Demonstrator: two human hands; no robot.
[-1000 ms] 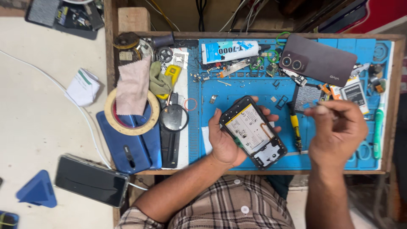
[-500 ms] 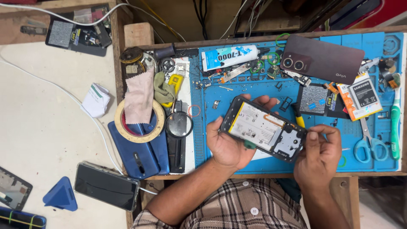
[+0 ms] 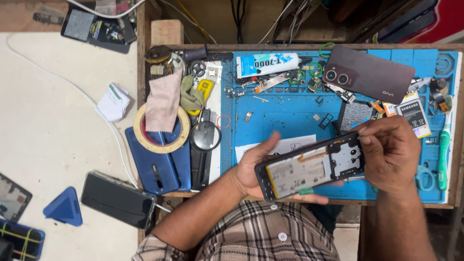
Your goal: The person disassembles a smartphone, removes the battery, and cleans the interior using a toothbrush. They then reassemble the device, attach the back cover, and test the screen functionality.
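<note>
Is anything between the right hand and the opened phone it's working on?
Nothing visible. The right hand already touches the camera end of the opened black phone with its back removed, while the left hand holds it from below, above the blue work mat.

The person's left hand lay palm up, its fingers curled under and cradling what it held, the forearm slanting in from the near left. The right hand arched over from the right, fingertips pinched together.

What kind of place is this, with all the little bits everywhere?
Probably a phone repair bench. The left hand and right hand hold an opened phone over a blue work mat, with a glue tube and loose back cover nearby.
</note>
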